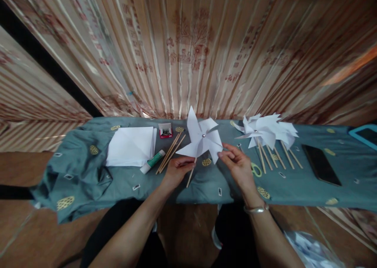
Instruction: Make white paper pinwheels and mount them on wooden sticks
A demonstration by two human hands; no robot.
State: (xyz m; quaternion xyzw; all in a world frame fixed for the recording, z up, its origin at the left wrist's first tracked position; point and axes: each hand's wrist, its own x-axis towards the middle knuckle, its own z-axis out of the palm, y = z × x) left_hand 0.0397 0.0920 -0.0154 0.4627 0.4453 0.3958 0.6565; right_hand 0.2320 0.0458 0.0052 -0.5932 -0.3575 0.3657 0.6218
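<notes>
A white paper pinwheel (202, 139) with a silver pin at its centre is held up over the middle of the table. My left hand (178, 169) is closed around its wooden stick, which slants down below my fingers. With thumb and fingers, my right hand (235, 162) pinches the edge of a right-hand blade. To the right lie several more white pinwheels (265, 128), bunched together with their sticks pointing toward me. Left of my left hand are loose wooden sticks (169, 154) and a green and white glue stick (152, 161).
A stack of white paper (131, 146) lies at the left, with a small red box (165, 130) of pins beside it. Partly hidden by my right hand are green-handled scissors (256, 169). A black phone (321, 165) and a blue-framed device (365, 136) lie at the right. A curtain (188, 83) hangs behind.
</notes>
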